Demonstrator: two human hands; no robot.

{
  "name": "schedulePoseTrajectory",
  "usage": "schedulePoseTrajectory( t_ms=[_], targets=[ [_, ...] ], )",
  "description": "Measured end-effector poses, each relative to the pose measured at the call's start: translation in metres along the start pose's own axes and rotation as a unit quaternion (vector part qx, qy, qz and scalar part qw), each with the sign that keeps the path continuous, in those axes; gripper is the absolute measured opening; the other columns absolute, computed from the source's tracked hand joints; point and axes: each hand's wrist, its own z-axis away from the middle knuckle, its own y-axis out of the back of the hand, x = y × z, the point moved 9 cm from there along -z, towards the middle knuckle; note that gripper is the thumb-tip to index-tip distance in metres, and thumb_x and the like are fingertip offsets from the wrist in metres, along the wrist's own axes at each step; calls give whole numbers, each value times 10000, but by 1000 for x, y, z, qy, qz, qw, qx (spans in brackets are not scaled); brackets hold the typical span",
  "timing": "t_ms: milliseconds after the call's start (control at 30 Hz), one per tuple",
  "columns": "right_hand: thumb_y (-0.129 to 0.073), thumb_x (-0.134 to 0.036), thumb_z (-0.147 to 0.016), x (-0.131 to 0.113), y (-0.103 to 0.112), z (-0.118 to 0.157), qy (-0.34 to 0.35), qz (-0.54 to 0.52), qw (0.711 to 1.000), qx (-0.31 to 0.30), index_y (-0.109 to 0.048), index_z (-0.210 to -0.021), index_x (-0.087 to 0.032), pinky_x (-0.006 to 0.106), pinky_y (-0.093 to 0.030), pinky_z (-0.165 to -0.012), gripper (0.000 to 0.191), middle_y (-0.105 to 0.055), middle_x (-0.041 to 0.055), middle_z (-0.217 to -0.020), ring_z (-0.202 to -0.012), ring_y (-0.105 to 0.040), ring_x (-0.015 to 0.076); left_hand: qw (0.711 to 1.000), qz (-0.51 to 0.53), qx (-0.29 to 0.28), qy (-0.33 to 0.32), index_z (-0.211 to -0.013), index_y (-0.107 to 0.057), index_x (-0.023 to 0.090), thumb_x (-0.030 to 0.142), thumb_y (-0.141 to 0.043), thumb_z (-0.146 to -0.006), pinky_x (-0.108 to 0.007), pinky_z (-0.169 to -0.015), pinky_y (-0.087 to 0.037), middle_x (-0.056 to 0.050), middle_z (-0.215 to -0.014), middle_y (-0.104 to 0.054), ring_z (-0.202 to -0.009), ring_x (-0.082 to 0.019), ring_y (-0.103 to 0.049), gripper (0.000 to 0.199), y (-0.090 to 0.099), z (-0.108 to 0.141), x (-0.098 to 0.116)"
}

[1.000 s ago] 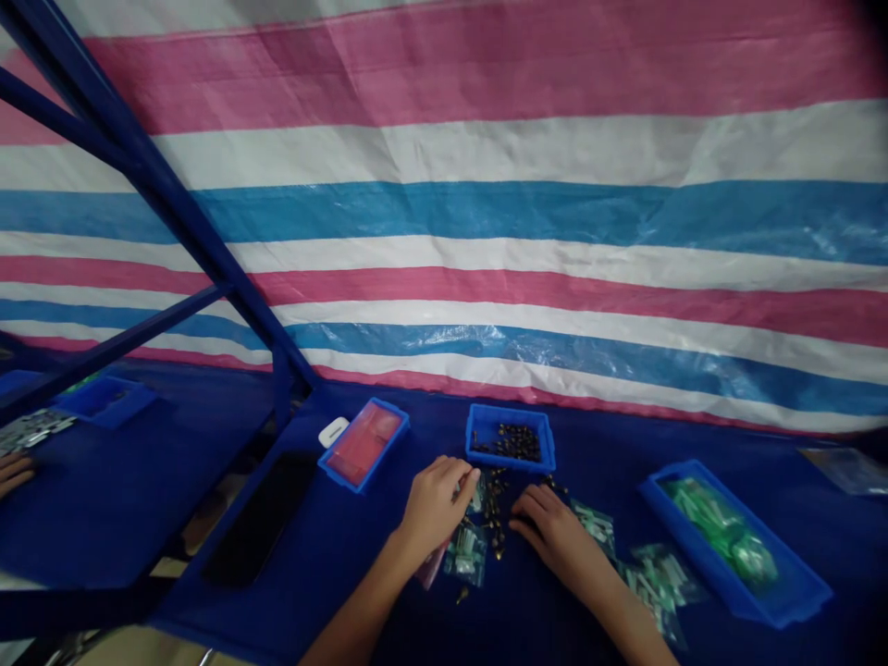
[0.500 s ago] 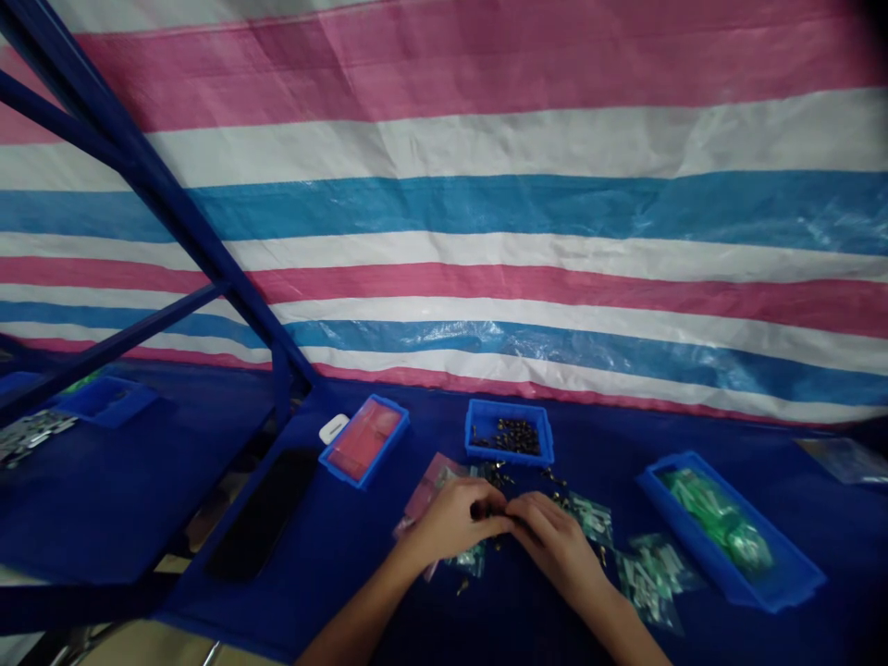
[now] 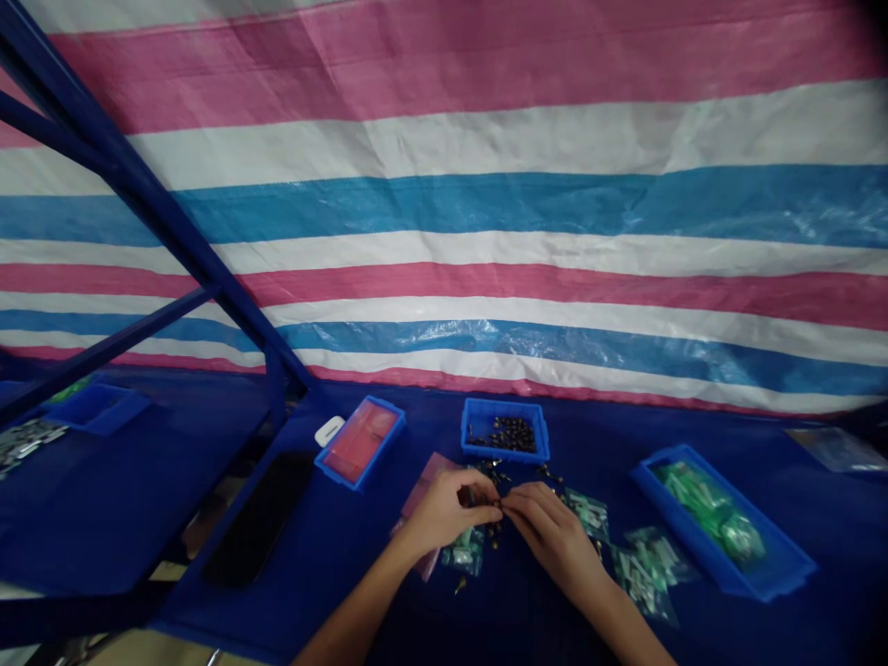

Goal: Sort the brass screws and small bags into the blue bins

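Observation:
My left hand is closed, thumb and fingertips pinched together over the middle of the blue table. Just to its right, my right hand is closed too, its fingertips almost meeting the left ones. Whatever sits between the fingertips is small, dark and too blurred to name. Beneath and around the hands lie loose dark and brass-coloured small parts. Pink bags lie partly under my left hand, beside a clear greenish packet. More clear packets with pale pieces lie to the right of my right hand.
Behind the hands stands a blue tray of small dark parts. A blue tray of pink bags and a black phone-like slab lie left. A blue tray of green packets is right. A blue metal frame rises at left.
The fingertips of both hands have drawn slightly apart and shifted a little left. The whole view has moved slightly. Trays and packets stay in place.

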Motion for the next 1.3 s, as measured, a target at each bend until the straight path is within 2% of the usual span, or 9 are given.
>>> schedulePoseTrajectory(
  t_ms=[300, 433, 600, 733, 867, 1000, 1067, 1133, 1300],
  targets=[
    [-515, -185, -945, 3, 0, 0, -7, 35, 999, 0, -620, -1038, -231, 349, -549, -766, 147, -689, 54, -905, -839, -657, 199, 1000, -6, -16, -7, -884, -714, 142, 377, -724, -783, -219, -630, -441, -32, -795, -695, -709, -145, -604, 256, -1, 1, 5],
    [-519, -197, -947, 10, 1, -2, -17, 57, 998, 18, -633, -1005, -228, 325, -530, -722, 132, -698, 46, -864, -784, -662, 188, 999, -42, 23, -24, -943, -720, 166, 392, -617, -868, -224, -630, -445, -38, -830, -719, -704, -145, -616, 259, 5, 1, 12],
    [-533, -271, -957, 44, 21, 1, -110, 164, 973, 121, -626, -985, -199, 307, -489, -691, 120, -695, 46, -804, -712, -657, 179, 997, 12, 76, -26, -1035, -678, 165, 399, -520, -936, -231, -665, -474, -57, -833, -729, -728, -154, -651, 299, 15, 1, 9],
    [-556, -423, -936, 71, 35, 10, -185, 204, 950, 150, -610, -969, -192, 271, -439, -558, 240, -660, 10, -695, -577, -628, 160, 996, 12, 91, -19, -961, -695, 157, 427, -502, -946, -225, -626, -463, -55, -784, -719, -669, -144, -631, 332, 19, 0, 2],
    [-532, -351, -957, 62, 18, 5, -110, 159, 979, 60, -613, -925, -216, 262, -463, -617, 160, -668, 10, -764, -650, -640, 150, 994, 13, 107, -16, -913, -702, 157, 442, -479, -956, -214, -596, -448, -45, -751, -708, -638, -134, -615, 364, 22, 1, 0],
    [-496, -297, -969, 46, -13, 1, -55, 182, 981, -35, -633, -1086, -219, 314, -503, -706, 196, -659, 51, -870, -804, -648, 201, 992, 3, 125, -13, -918, -695, 162, 429, -466, -962, -202, -574, -433, -37, -745, -704, -614, -122, -598, 355, 27, 2, 0],
    [-485, -273, -969, 44, -24, 0, -53, 194, 978, -54, -641, -1075, -213, 340, -510, -717, 198, -642, 62, -878, -823, -635, 218, 991, -7, 130, -16, -913, -694, 163, 419, -461, -965, -198, -573, -429, -31, -735, -702, -607, -117, -592, 350, 28, 2, 1],
    [-481, -226, -964, 46, -31, 1, -62, 189, 978, -68, -645, -971, -202, 356, -509, -723, 166, -626, 62, -865, -819, -620, 221, 991, -25, 132, -18, -896, -697, 165, 411, -457, -968, -195, -571, -423, -24, -723, -701, -599, -113, -588, 350, 28, 2, 2],
    [-509, -161, -941, 52, -28, 1, -89, 168, 980, -61, -582, -873, -185, 384, -493, -728, 102, -609, 56, -857, -822, -583, 231, 987, -83, 136, -29, -854, -709, 171, 369, -460, -969, -188, -566, -407, -8, -706, -704, -589, -105, -587, 338, 26, 3, 6]
  ],
)
